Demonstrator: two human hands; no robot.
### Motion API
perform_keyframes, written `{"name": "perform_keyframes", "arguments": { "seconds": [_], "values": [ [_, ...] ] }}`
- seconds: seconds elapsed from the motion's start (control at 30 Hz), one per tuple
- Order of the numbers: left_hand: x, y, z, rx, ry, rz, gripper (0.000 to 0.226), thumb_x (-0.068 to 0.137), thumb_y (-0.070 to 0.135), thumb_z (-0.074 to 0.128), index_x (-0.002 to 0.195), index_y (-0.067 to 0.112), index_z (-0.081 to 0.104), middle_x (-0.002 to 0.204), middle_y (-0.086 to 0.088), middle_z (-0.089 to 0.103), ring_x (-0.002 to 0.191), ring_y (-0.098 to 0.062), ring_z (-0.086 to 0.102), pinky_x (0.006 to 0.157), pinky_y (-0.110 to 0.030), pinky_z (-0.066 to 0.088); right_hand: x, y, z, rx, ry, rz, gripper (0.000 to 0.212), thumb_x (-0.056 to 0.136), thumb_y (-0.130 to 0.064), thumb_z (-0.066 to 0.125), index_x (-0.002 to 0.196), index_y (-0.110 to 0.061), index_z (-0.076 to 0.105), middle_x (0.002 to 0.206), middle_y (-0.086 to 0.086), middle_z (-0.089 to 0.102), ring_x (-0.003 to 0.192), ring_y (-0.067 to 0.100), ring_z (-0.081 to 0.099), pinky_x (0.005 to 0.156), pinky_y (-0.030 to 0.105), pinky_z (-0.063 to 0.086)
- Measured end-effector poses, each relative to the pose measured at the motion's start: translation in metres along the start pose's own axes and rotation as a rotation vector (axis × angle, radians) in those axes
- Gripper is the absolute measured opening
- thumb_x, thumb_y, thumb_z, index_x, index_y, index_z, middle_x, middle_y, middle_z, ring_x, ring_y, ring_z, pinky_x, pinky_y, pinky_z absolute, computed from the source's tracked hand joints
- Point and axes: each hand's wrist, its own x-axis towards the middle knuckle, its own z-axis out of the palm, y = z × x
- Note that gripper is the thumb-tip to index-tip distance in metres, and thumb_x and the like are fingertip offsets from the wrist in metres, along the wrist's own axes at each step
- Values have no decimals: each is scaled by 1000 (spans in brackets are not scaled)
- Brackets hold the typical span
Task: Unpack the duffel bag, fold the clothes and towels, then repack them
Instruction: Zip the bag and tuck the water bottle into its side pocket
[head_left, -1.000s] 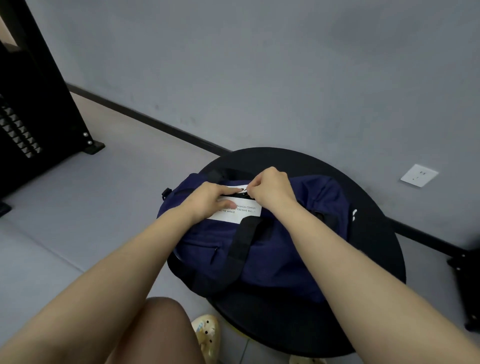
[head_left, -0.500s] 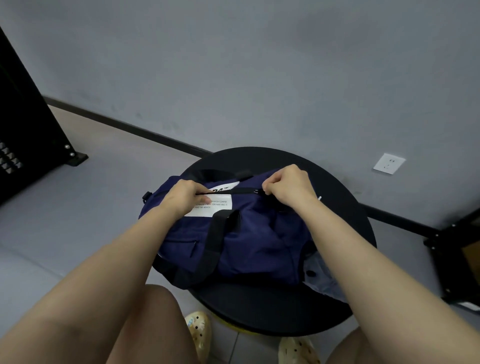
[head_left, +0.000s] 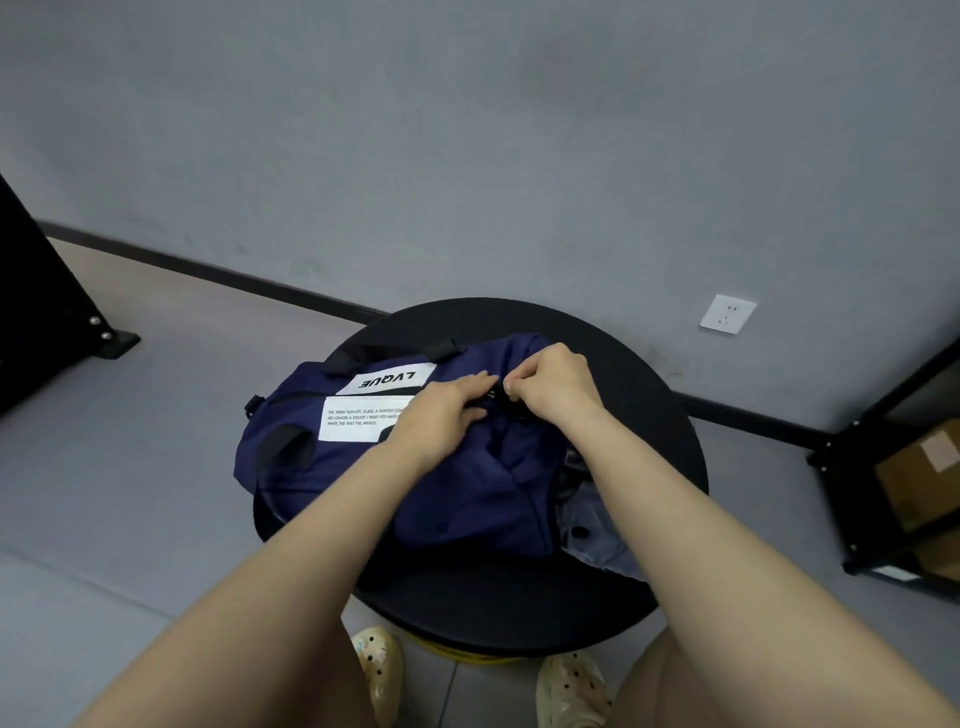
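A navy duffel bag (head_left: 467, 493) with black straps and white labels lies on a round black table (head_left: 660, 415). My right hand (head_left: 558, 387) pinches the black zipper pull near the bag's right end. My left hand (head_left: 447, 415) lies on top of the bag just left of the pull, fingers stretched along the zipper line. A pale blue-grey cloth (head_left: 597, 525) shows at the bag's right end. What is inside the bag is hidden.
A grey wall with a white socket (head_left: 727, 313) rises behind the table. A black stand (head_left: 47, 312) is on the floor at the left. On the right, a black shelf (head_left: 852, 467) holds cardboard boxes. My feet in cream clogs (head_left: 569, 691) are under the table's near edge.
My right hand has drawn the zipper pull rightward along the bag. My left hand followed it to the right across the top, uncovering the white labels.
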Motion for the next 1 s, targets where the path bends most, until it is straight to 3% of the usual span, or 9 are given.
{"name": "perform_keyframes", "arguments": {
  "seconds": [0.17, 0.2, 0.3, 0.43, 0.73, 0.9, 1.0],
  "values": [
    [-7, -4, 9, -13, 124, -40, 33, 96, 15, 53, 129, 18, 59, 135, 1, 56, 131, -10, 45, 103, -11, 27, -1, 14, -3, 22, -21, 18, 22, 82, -3, 61, 70, -16, 75, 81, -4, 71, 91, 12, 63, 97, 31, 47],
    [-6, -3, 9, 2, 133, -58, 32, 97, 17, 52, 127, 19, 60, 134, 2, 56, 129, -11, 47, 103, -14, 30, -1, 15, -4, 26, -22, 13, 23, 83, -4, 61, 70, -16, 75, 81, -5, 71, 90, 11, 63, 93, 28, 49],
    [-5, 0, 4, -10, 176, -110, 29, 97, 21, 52, 123, 19, 64, 128, 1, 61, 123, -15, 54, 102, -21, 36, -1, 15, -8, 42, -31, -5, 20, 84, -5, 62, 75, -16, 76, 80, -7, 67, 80, 7, 59, 59, 15, 46],
    [-8, 2, -2, -90, 244, -167, 26, 95, 22, 55, 118, 18, 67, 114, -4, 69, 110, -21, 61, 95, -23, 41, 1, 15, -20, 53, -24, 5, 19, 82, -5, 64, 73, -17, 75, 74, -10, 65, 69, 2, 55, 49, 13, 38],
    [-15, 11, -10, -205, 256, -259, 26, 96, 22, 53, 117, 19, 68, 108, -4, 70, 105, -17, 60, 84, -15, 38, 1, 26, -27, 96, -39, 8, 12, 80, -8, 71, 74, -17, 75, 89, -1, 70, 82, 13, 64, 54, 22, 46],
    [-16, 15, -7, -93, 208, -226, 31, 97, 26, 50, 126, 26, 61, 119, -1, 67, 112, -19, 58, 94, -23, 40, 1, 40, -32, 120, -84, -85, 6, 84, -22, 70, 78, -22, 74, 79, -8, 71, 74, 7, 61, 66, 21, 51],
    [-15, 31, 3, -34, 196, -77, 40, 98, 28, 47, 137, 29, 48, 142, 7, 49, 135, -11, 38, 108, -24, 29, 9, 72, -43, 168, -50, -58, 10, 82, -33, 72, 78, -25, 71, 80, -4, 72, 73, 10, 61, 81, 28, 51]
  ]
}}
